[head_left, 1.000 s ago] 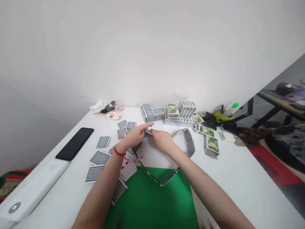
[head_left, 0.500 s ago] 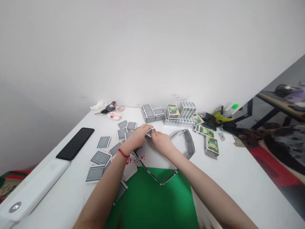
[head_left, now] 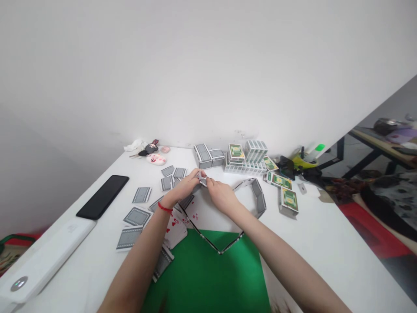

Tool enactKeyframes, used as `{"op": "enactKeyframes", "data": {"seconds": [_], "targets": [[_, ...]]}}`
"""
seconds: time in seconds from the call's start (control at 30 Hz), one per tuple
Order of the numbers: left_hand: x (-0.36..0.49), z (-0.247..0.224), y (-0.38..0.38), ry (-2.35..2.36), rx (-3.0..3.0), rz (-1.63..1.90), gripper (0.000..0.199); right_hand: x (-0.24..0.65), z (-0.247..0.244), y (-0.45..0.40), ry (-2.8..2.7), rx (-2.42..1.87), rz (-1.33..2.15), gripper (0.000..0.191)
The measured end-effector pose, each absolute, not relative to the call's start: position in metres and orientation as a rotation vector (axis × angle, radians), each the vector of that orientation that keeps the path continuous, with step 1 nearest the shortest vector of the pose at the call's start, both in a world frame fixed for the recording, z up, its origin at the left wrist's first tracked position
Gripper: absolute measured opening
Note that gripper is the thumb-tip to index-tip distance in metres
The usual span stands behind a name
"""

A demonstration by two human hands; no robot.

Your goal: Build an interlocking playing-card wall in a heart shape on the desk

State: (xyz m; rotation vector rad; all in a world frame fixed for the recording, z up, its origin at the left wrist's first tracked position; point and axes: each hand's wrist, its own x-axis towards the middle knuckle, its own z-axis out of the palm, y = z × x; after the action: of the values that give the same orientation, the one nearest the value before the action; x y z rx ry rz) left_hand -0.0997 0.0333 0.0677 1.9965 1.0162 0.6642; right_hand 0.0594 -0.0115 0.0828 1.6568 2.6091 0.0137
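Observation:
A loop of linked, folded playing cards (head_left: pixel 259 198) with grey backs stands on its edge, partly over a green mat (head_left: pixel 215 278). At its far left side my left hand (head_left: pixel 185 187) and my right hand (head_left: pixel 222 195) meet, fingers bent and closed around a folded card (head_left: pixel 203 182). The fingertips hide how the pieces join. Left of my left hand lie several loose folded cards (head_left: pixel 137 215). Beneath my left forearm are flat playing cards with red hearts (head_left: pixel 176 232), partly covered by the arm.
Grey card packs (head_left: pixel 205 156) and green-fronted card boxes (head_left: pixel 236 152) are stacked by the wall. More card boxes (head_left: pixel 289 200) lie to the right. At left are a black phone (head_left: pixel 103 196) and a long white device (head_left: pixel 48 256); keys and a pink-white mouse (head_left: pixel 156 159) sit behind.
My left hand has shifted slightly left and its fingers have lifted off the card's top. My right hand stays nearly in place on the loop.

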Motion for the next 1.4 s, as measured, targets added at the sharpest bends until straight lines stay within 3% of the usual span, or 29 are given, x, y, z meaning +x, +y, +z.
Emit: {"op": "enactKeyframes", "data": {"seconds": [0.6, 1.0, 1.3, 1.4], "targets": [[-0.097, 0.069, 0.032, 0.913, 1.736, 0.673, 0.031, 0.06, 0.073, -0.011, 2.636, 1.641, 0.042, 0.042], [-0.095, 0.053, 0.038, 0.982, 1.696, 0.748, 0.027, 0.053, 0.05, -0.014, 2.651, 1.632, 0.35, 0.042], [-0.095, 0.055, 0.039, 1.114, 1.851, 0.691, 0.027, 0.056, 0.056, -0.017, 2.68, 1.854, -0.018, 0.041], [-0.097, 0.054, 0.039, 1.118, 1.819, 0.682, 0.027, 0.056, 0.057, -0.016, 2.701, 1.961, -0.171, 0.051]]}}
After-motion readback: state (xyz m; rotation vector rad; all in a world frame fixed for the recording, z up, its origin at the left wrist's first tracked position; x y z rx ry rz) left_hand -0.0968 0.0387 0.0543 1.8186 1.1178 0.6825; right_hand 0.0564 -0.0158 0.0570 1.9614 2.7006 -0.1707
